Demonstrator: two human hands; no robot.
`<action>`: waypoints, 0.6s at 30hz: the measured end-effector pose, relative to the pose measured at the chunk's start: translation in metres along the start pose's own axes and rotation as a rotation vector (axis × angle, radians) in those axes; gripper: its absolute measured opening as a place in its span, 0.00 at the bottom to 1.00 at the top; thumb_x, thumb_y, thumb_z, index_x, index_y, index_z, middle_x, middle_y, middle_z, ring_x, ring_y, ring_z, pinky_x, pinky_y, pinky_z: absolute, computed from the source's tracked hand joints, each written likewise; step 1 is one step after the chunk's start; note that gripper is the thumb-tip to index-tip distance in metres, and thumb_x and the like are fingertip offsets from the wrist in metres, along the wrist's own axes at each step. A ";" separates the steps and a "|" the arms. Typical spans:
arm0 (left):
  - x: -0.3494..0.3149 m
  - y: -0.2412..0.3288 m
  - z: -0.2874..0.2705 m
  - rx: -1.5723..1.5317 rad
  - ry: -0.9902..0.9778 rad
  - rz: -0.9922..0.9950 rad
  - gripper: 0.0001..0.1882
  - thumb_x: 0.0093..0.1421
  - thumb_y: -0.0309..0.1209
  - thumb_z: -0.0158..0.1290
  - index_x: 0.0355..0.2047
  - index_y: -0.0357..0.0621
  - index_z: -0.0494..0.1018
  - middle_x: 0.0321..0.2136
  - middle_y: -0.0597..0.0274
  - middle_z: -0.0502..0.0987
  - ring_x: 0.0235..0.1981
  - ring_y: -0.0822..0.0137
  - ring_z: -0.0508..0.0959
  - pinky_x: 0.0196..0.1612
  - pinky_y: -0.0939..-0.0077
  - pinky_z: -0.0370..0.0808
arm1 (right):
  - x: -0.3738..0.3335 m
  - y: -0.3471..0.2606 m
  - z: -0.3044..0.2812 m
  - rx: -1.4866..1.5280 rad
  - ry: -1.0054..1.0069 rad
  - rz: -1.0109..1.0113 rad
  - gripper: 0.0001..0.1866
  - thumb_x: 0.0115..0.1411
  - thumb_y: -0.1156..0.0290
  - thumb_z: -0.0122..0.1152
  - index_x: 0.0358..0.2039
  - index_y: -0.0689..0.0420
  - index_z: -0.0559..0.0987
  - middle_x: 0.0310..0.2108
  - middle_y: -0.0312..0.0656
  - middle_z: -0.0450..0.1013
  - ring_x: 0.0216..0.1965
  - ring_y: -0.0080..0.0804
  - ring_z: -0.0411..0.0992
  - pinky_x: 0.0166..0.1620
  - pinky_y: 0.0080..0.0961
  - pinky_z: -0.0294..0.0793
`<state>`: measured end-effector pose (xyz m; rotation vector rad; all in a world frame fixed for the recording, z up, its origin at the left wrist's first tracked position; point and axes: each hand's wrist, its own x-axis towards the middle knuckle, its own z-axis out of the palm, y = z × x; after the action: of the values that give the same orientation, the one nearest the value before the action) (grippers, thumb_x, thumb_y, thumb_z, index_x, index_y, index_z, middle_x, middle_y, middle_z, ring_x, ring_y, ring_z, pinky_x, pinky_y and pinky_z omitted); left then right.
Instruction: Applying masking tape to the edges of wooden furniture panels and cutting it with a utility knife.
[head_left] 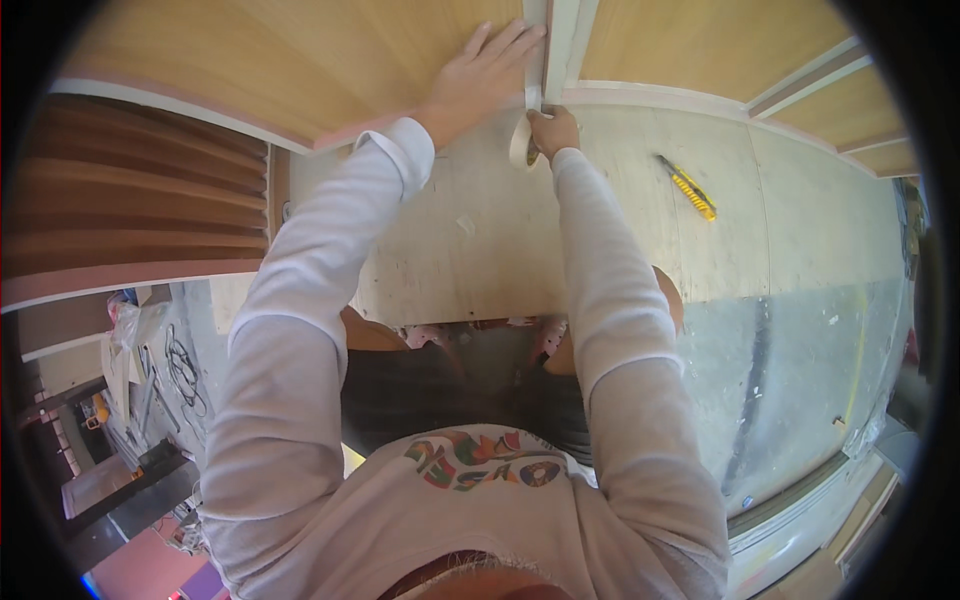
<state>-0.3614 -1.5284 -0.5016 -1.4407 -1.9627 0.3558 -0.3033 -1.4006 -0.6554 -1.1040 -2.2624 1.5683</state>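
My left hand (484, 75) lies flat with its fingers stretched out on a wood-coloured panel (330, 60). Its fingertips reach the pale vertical edge strip (535, 55) at the panel's right side. Lower and to the right, my right hand (555, 132) grips a roll of whitish tape (520, 140) at the foot of that strip. A band of tape seems to run up from the roll along the strip. Part of the roll is hidden behind my right fingers.
A yellow utility knife (688, 188) lies on the pale board (640, 220) to the right. More white-framed wooden panels (670, 50) stand at the far right. Brown slatted panelling (140, 190) is on the left, with a coiled black cable (182, 370) on the floor below it.
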 end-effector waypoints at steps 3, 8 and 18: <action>-0.011 -0.002 0.013 0.019 -0.101 0.058 0.28 0.54 0.32 0.47 0.58 0.53 0.60 0.64 0.70 0.46 0.63 0.65 0.50 0.61 0.62 0.53 | 0.001 0.005 0.006 0.202 -0.064 -0.034 0.23 0.50 0.62 0.55 0.43 0.66 0.74 0.34 0.56 0.75 0.37 0.46 0.74 0.41 0.33 0.71; -0.013 0.005 0.032 -0.221 0.017 -0.006 0.27 0.55 0.31 0.46 0.57 0.60 0.60 0.64 0.75 0.45 0.63 0.66 0.49 0.61 0.59 0.51 | -0.023 0.006 0.003 0.475 -0.126 0.123 0.17 0.51 0.67 0.54 0.38 0.66 0.76 0.29 0.51 0.75 0.29 0.36 0.72 0.36 0.30 0.70; -0.018 0.003 0.034 -0.096 0.004 0.030 0.27 0.55 0.37 0.42 0.57 0.53 0.60 0.58 0.69 0.60 0.61 0.66 0.54 0.59 0.59 0.54 | -0.050 0.010 -0.013 0.418 -0.138 0.090 0.20 0.57 0.64 0.53 0.44 0.66 0.75 0.35 0.44 0.74 0.33 0.32 0.71 0.39 0.27 0.70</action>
<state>-0.3778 -1.5387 -0.5349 -1.5317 -1.9803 0.2759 -0.2565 -1.4219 -0.6462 -1.0162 -1.8498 2.0864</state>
